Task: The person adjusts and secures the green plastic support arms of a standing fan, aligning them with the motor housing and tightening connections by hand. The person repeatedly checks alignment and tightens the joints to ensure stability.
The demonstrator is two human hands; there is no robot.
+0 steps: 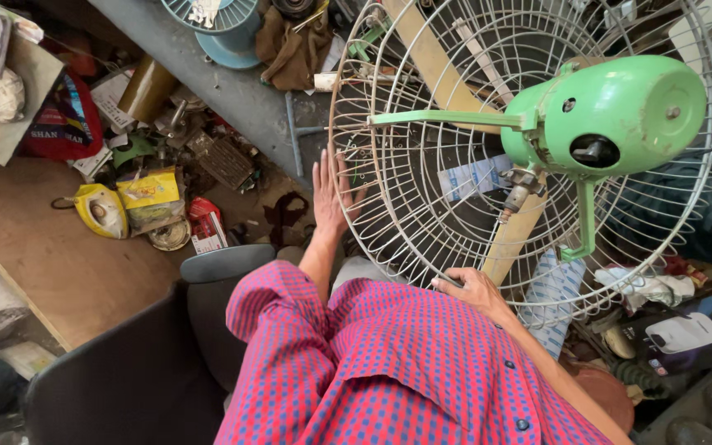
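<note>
Cluttered workshop floor, strewn with packets and scrap, lies beyond the white wire fan guard [422,189]. Left hand [331,194] lies flat and open against the guard's left rim; right hand [473,288] curls around its lower rim. Steadying both sides evenly should keep the green motor [611,115] from tipping.

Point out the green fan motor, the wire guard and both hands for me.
green fan motor [620,111], head view, on the side of its housing.
wire guard [409,235], head view, on its lower-left wires.
left hand [333,194], head view, back of the hand.
right hand [473,288], head view, knuckles at the rim.
</note>
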